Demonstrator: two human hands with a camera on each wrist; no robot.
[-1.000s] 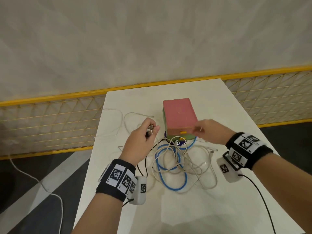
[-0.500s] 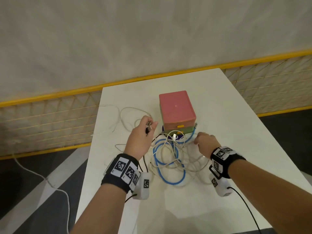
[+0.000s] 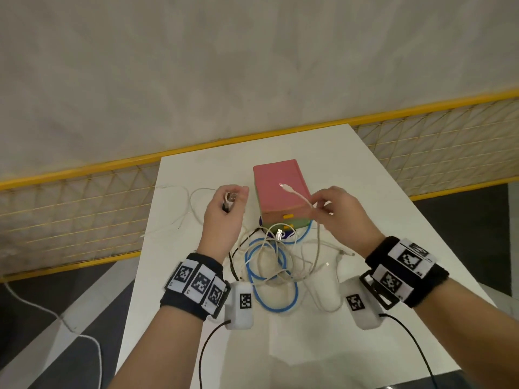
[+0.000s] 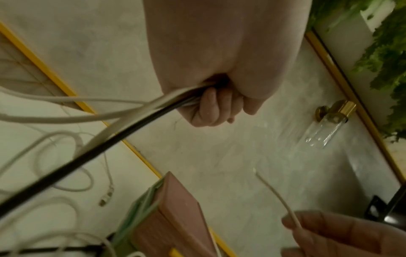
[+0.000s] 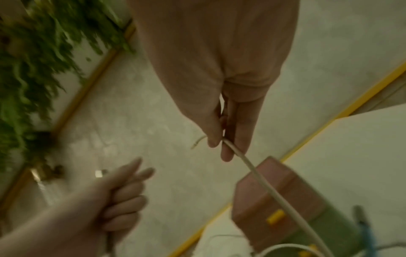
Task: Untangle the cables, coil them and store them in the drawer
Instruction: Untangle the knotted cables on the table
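Two hands are working above the white surface (image 3: 365, 192). The left hand (image 3: 222, 217) is gripping a bundle of cable ends, its fingers (image 4: 211, 107) clenched around white strands and one black cable (image 4: 66, 167); a metal plug (image 3: 230, 196) is sticking up out of the fist. The right hand (image 3: 342, 217) is pinching a thin white cable (image 5: 263, 184) between thumb and fingers (image 5: 239, 132), and its short free end with a small connector (image 3: 287, 187) is arching over the pink top of the drawer box (image 3: 280, 186). The drawer box is standing on the surface beyond the hands, its yellow handles (image 3: 288, 216) facing the person. A tangle (image 3: 278, 265) of blue and white cables is lying on the surface between the two wrists, touching the front of the box. More white cable is looping across the surface to the left of the left hand.
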